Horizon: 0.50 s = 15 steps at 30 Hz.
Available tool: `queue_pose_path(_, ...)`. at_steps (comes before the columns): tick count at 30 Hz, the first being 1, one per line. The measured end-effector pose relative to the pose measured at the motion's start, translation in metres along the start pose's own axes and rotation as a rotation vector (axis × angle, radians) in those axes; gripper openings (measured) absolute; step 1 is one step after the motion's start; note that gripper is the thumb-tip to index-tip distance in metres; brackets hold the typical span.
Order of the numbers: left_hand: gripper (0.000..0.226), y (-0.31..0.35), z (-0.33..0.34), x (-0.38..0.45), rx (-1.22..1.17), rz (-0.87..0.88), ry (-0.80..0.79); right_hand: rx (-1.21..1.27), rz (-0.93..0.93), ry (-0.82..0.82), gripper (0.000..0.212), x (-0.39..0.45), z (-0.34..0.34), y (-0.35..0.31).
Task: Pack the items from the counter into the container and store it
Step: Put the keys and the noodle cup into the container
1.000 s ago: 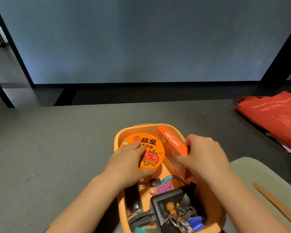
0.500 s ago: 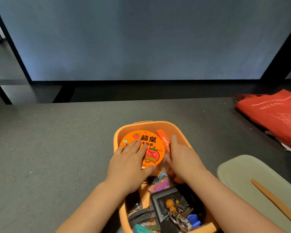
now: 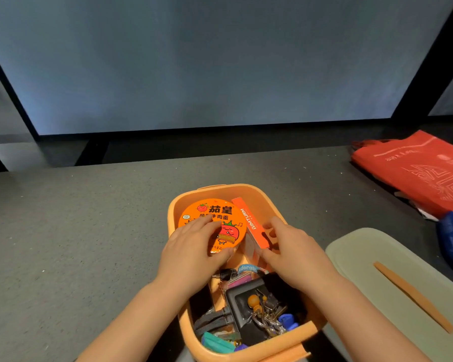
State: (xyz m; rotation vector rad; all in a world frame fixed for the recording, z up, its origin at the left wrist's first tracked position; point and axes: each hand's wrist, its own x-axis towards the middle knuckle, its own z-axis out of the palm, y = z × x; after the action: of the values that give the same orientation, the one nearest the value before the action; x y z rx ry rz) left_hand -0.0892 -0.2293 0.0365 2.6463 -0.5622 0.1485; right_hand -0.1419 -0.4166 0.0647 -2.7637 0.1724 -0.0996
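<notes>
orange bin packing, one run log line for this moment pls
stage: packing | left hand: resting on round orange noodle cup lid | right hand: grip on orange rectangular box | orange plastic bin: unlidded

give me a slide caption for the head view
Two hands settle a noodle cup and orange box in an orange bin.

At lower centre of the frame my orange container [image 3: 249, 192] sits on the tabletop [image 3: 89, 231], holding a round orange noodle cup [image 3: 220, 212], a slim orange box [image 3: 249, 218] on edge beside it, and keys [image 3: 266, 313].
</notes>
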Motion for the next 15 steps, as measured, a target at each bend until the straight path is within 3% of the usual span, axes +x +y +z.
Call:
queue_pose_path(4, 0.057, -0.007, -0.001, -0.019, -0.012, 0.026, 0.035, 0.04, 0.017, 0.088, 0.039, -0.029, -0.012, 0.002)
queue_pose_path(7, 0.063, -0.011, -0.004, -0.025, 0.043, 0.05, -0.009, 0.096, -0.02, 0.156, 0.035, -0.063, -0.01, -0.001)
queue_pose_path(10, 0.071, -0.015, -0.003, -0.022, 0.057, 0.061, -0.052, 0.15, -0.01, 0.103, 0.042, -0.094, 0.006, -0.005)
queue_pose_path(15, 0.074, -0.03, -0.007, 0.043, 0.094, 0.044, -0.053, -0.077, 0.094, 0.204, 0.043, -0.106, 0.028, -0.022)
